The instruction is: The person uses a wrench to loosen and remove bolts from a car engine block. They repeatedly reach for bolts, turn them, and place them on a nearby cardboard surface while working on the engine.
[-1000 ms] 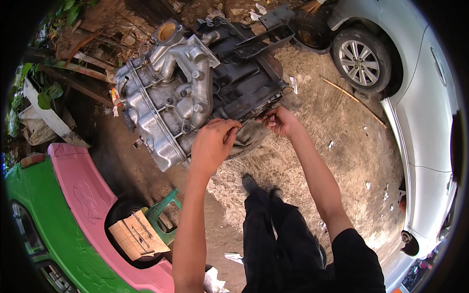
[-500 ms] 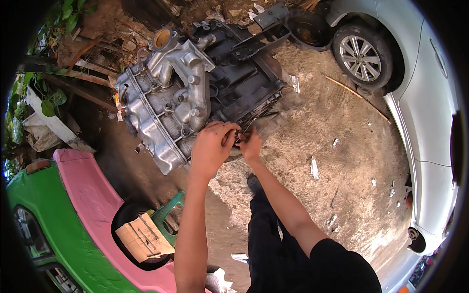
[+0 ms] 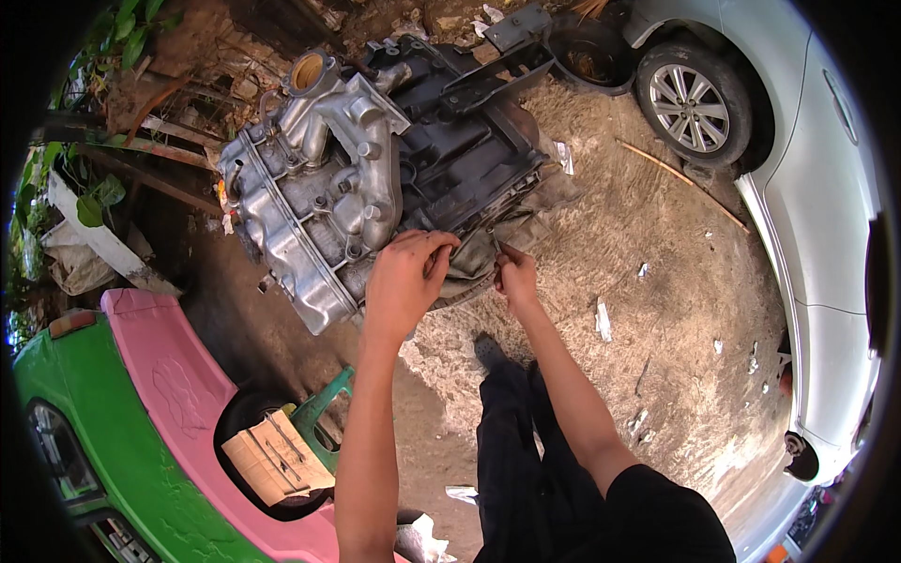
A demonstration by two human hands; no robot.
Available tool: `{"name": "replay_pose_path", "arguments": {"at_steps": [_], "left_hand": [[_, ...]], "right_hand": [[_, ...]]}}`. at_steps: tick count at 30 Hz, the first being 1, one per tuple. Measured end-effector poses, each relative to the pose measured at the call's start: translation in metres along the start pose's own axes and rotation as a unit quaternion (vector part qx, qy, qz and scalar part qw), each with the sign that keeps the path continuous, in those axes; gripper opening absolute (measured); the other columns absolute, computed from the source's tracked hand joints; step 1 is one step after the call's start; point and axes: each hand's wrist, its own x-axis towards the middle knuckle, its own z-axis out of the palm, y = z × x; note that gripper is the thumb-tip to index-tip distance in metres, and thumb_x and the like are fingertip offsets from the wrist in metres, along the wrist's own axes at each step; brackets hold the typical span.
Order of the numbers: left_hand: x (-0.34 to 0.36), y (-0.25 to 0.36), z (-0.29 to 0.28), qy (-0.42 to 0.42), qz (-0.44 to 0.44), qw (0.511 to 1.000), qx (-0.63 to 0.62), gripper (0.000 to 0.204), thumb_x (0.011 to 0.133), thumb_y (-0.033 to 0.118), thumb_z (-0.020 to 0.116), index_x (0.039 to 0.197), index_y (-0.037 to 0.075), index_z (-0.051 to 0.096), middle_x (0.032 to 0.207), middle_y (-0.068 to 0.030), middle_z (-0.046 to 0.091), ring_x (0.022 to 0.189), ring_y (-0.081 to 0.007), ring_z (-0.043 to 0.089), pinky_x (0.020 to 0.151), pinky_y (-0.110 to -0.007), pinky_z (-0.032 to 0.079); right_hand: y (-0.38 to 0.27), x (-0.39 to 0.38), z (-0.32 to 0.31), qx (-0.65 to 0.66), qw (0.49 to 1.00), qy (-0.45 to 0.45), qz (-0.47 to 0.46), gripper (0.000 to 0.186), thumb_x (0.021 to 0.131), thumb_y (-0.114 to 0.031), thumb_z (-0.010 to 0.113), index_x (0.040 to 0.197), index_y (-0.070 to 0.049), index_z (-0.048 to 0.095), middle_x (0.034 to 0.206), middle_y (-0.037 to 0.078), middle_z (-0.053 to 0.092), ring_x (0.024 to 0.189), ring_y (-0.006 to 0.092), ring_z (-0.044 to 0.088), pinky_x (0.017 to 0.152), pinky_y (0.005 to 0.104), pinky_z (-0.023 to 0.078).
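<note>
left hand (image 3: 404, 274) and right hand (image 3: 517, 280) curl by the engine (image 3: 377, 171), undersides hidden, so i cannot tell their grasp

Both hands (image 3: 405, 270) (image 3: 516, 279) curled, forearms (image 3: 368, 441) (image 3: 572, 389) outstretched

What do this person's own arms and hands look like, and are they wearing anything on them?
Both the left hand and right hand are ordinary five-fingered human hands without gloves. The forearms are bare. A plain black short sleeve covers the upper right arm; the left sleeve is out of view.
</note>
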Motion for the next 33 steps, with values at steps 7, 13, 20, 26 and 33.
{"name": "replay_pose_path", "arguments": {"at_steps": [7, 13, 20, 26, 33], "left_hand": [[0.0, 0.001, -0.001, 0.004, 0.0, 1.0, -0.001, 0.014, 0.091, 0.005, 0.069, 0.103, 0.006, 0.075, 0.078, -0.0117, 0.066, 0.074, -0.0296, 0.063, 0.071, -0.043, 0.052], [-0.001, 0.003, -0.001, -0.002, -0.018, 1.0, -0.003, 0.014, 0.091, 0.005, 0.069, 0.103, 0.007, 0.075, 0.079, -0.0113, 0.066, 0.074, -0.0291, 0.064, 0.071, -0.043, 0.052], [0.0, 0.004, -0.002, 0.002, -0.009, 1.0, 0.0, 0.014, 0.09, 0.005, 0.068, 0.102, 0.006, 0.075, 0.076, -0.0117, 0.066, 0.078, -0.0303, 0.065, 0.072, -0.043, 0.053], [0.0, 0.001, -0.001, 0.006, -0.001, 1.0, -0.002, 0.014, 0.09, 0.005, 0.069, 0.102, 0.005, 0.075, 0.077, -0.0115, 0.068, 0.08, -0.0307, 0.065, 0.073, -0.043, 0.053], [0.0, -0.003, 0.0, 0.0, 0.016, 0.999, 0.034, 0.016, 0.091, 0.002, 0.07, 0.106, 0.003, 0.076, 0.096, -0.0123, 0.074, 0.074, -0.0241, 0.07, 0.066, -0.035, 0.056]], "right_hand": [[-0.058, 0.027, -0.022, -0.099, 0.991, -0.08, 0.036, 0.028, 0.097, -0.002, 0.053, 0.114, 0.013, 0.069, 0.059, -0.001, 0.042, 0.042, 0.0095, 0.03, 0.04, 0.0319, 0.022], [-0.095, 0.049, -0.026, -0.114, 0.978, -0.134, 0.109, 0.026, 0.095, -0.001, 0.053, 0.109, 0.013, 0.068, 0.064, 0.002, 0.048, 0.044, 0.0088, 0.03, 0.039, 0.0283, 0.022], [-0.114, 0.056, -0.016, -0.203, 0.961, -0.171, 0.074, 0.018, 0.094, 0.004, 0.048, 0.102, 0.013, 0.062, 0.079, 0.012, 0.063, 0.052, 0.0123, 0.048, 0.04, 0.0287, 0.034], [-0.105, 0.036, -0.005, -0.212, 0.962, -0.169, 0.014, 0.02, 0.093, 0.005, 0.045, 0.109, 0.014, 0.053, 0.088, 0.019, 0.065, 0.062, 0.0245, 0.066, 0.049, 0.0346, 0.055], [-0.022, 0.009, 0.049, 0.013, 0.998, -0.053, 0.037, 0.039, 0.093, 0.009, 0.04, 0.132, 0.012, 0.034, 0.1, 0.022, 0.065, 0.075, 0.0309, 0.074, 0.064, 0.0392, 0.065]]}}
